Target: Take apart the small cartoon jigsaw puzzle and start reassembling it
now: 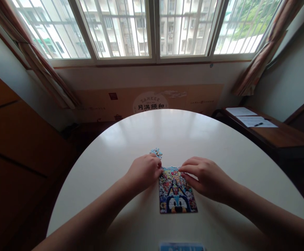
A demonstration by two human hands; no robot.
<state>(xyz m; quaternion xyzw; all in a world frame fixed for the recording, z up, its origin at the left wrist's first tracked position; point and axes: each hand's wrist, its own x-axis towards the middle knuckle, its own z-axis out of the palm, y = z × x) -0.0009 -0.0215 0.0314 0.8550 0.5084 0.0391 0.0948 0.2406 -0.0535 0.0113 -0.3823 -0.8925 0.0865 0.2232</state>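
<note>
A colourful jigsaw puzzle (178, 191) with a large blue dog's face lies flat on the white round table (110, 223). At its upper left edge is my left hand (146, 170), fingers curled in and tips by the border; what they pinch, if anything, is hidden. My right hand (203, 174) reaches in from the other side. Its fingers are stretched out, index fingertip touching the upper right of the puzzle and thumb slightly apart, resting on the right edge. Just beyond my left hand sits a small pile of loose puzzle pieces (156, 152), partly covered by that hand.
A blue printed item (182, 246) is cut off by the bottom of the view. To the right stands a wooden desk (295, 136) with papers (256, 121) and a pen (258, 124). A printed cardboard panel (204, 97) leans under the barred windows.
</note>
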